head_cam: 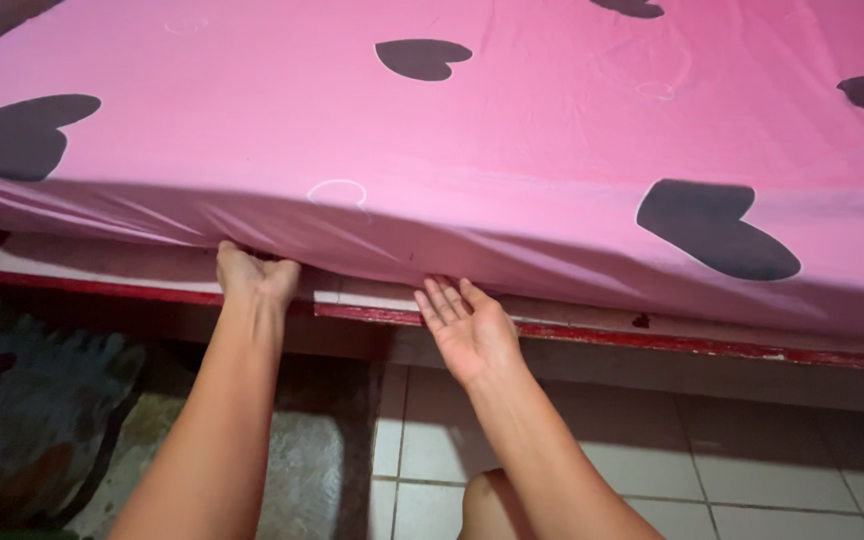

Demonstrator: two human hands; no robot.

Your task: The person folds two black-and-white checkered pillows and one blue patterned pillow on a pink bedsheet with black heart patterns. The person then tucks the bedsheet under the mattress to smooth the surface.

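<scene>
**Head view: both hands at the edge of the pink sheet**

Looking down, I have my left hand [255, 277] pushed in under the near edge of the mattress, fingers gone beneath the pink sheet [512, 150] with its dark hearts, so I cannot tell whether they are curled on cloth or lying flat. The knuckles sit against the pale board [102, 262] of the bed base, which keeps the sheet's hem pinned low there.

My right hand [467, 325] is just right of it, palm up and fingers spread apart, gripping nothing; its fingertips touch the underside fold of the sheet where it hangs over the red bed frame [652, 340].

The sheet's hem is hidden in shadow along the whole edge. The mattress is covered, and the bed runs out of frame left and right. My knee [492, 500] shows low, cut off, above the tiled floor [752, 470]; a patterned rug [32, 430] lies at the near left, blurred.
</scene>
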